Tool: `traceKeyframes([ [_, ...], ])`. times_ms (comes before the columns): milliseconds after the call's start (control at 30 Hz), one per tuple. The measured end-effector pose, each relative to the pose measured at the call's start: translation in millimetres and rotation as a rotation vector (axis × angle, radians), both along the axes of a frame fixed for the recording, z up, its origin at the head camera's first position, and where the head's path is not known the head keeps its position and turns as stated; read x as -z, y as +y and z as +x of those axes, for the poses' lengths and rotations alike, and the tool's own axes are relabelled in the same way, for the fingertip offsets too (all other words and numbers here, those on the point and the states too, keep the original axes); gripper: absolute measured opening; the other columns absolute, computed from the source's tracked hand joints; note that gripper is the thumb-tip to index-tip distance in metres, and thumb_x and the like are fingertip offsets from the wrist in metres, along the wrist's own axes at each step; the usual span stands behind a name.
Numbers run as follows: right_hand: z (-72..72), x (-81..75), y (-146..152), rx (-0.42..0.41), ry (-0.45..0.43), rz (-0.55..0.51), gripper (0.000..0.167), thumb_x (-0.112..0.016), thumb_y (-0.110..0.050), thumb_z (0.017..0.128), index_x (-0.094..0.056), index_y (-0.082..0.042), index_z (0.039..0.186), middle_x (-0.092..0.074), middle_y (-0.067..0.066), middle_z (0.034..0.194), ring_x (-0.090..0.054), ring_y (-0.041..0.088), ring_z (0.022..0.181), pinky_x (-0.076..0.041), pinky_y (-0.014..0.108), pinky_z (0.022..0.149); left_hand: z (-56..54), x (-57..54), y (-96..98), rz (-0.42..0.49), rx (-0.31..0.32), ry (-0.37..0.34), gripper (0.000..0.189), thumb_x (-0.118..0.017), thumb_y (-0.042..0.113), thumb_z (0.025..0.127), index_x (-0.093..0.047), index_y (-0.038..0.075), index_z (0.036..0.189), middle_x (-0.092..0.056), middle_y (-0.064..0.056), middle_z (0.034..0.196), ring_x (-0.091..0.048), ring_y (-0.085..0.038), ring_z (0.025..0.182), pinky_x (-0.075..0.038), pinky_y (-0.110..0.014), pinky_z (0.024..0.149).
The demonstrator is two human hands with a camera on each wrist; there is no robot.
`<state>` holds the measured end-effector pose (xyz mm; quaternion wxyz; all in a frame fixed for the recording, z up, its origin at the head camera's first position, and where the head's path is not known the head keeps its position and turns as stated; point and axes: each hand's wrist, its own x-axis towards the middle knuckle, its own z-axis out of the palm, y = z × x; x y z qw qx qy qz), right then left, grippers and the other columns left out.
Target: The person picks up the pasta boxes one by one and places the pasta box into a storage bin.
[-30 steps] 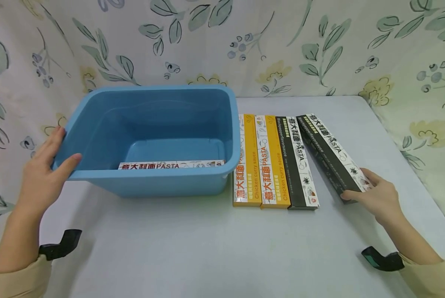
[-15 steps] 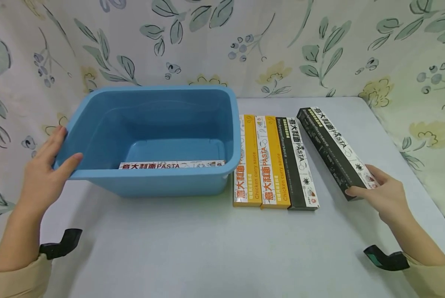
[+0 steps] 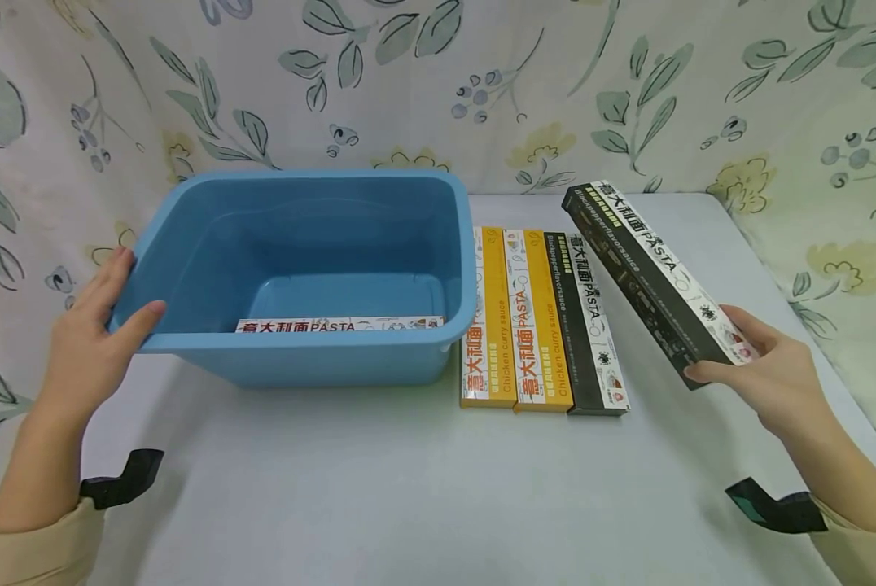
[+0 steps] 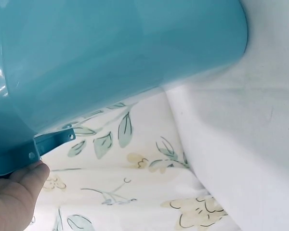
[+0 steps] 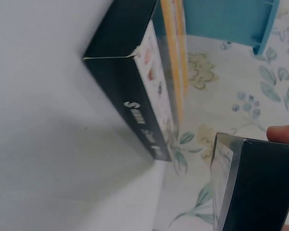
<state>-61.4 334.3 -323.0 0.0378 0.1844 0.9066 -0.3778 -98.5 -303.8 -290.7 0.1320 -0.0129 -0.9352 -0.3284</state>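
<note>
In the head view my right hand (image 3: 778,374) grips the near end of a black-and-white pasta box (image 3: 654,273), thumb on its near edge. The box is raised and slanted, far end toward the left. My left hand (image 3: 94,338) holds the left rim of a blue plastic basin (image 3: 299,362), thumb over the front rim. One pasta box (image 3: 339,325) shows inside the basin along its front wall. In the left wrist view, fingers (image 4: 31,180) touch the basin's rim beside a clip-like tab. The right wrist view shows the held box's dark end (image 5: 262,180).
Right of the basin, two yellow pasta boxes (image 3: 489,325) and a black pasta box (image 3: 592,334) lie side by side on the white table (image 3: 379,488). A floral cloth (image 3: 409,89) hangs behind and beside the table.
My right hand has lifted the black pasta box off the table, its far end rising and shifting left. The left hand keeps its hold on the basin, which stays in place.
</note>
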Motion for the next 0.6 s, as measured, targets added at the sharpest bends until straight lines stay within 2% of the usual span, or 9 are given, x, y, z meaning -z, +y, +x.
traceKeyframes([
  [200,4.1,-9.6,-4.5,0.012,0.044,-0.006,0.098,-0.086,-0.021,0.073,-0.031,-0.015,0.154,-0.042,0.021,0.136,-0.04,0.008,0.094,-0.039,0.015,0.066,0.3,0.2,-0.4,0.005,0.005,0.004,0.066,-0.048,0.029,0.099,-0.016,0.019,0.156,-0.011,-0.005,0.161,-0.008,-0.047,0.143,-0.01,-0.076,0.1],
  [367,6.3,-20.9,-8.3,-0.006,0.078,0.002,0.098,-0.086,-0.016,0.073,-0.031,-0.014,0.154,-0.042,0.021,0.135,-0.041,0.007,0.092,-0.04,0.011,0.064,0.4,0.5,-1.4,0.003,0.01,0.006,0.066,-0.049,0.03,0.099,-0.016,0.018,0.156,-0.011,-0.006,0.161,-0.008,-0.047,0.144,-0.009,-0.075,0.1],
  [500,8.5,-29.6,-8.7,-0.045,0.129,-0.025,0.095,-0.086,-0.011,0.072,-0.034,-0.013,0.152,-0.049,-0.006,0.119,-0.043,0.004,0.09,-0.042,0.008,0.065,0.5,0.2,-1.6,-0.001,0.012,0.008,0.067,-0.049,0.031,0.099,-0.017,0.018,0.156,-0.012,-0.006,0.161,-0.008,-0.046,0.144,-0.01,-0.075,0.1],
  [567,9.0,-34.1,-8.8,-0.063,0.148,-0.057,0.093,-0.084,-0.007,0.073,-0.035,-0.014,0.152,-0.046,-0.018,0.111,-0.045,0.003,0.089,-0.043,0.007,0.066,0.4,-0.2,-1.5,-0.002,0.013,0.006,0.066,-0.049,0.03,0.099,-0.017,0.018,0.156,-0.011,-0.006,0.161,-0.008,-0.046,0.144,-0.01,-0.075,0.1],
  [600,9.2,-36.1,-9.1,-0.072,0.153,-0.061,0.093,-0.084,-0.005,0.074,-0.035,-0.013,0.152,-0.045,-0.019,0.109,-0.046,0.003,0.089,-0.043,0.007,0.066,0.4,-0.3,-1.4,-0.003,0.013,0.006,0.066,-0.049,0.03,0.099,-0.017,0.018,0.156,-0.011,-0.006,0.161,-0.007,-0.046,0.144,-0.01,-0.075,0.1],
])
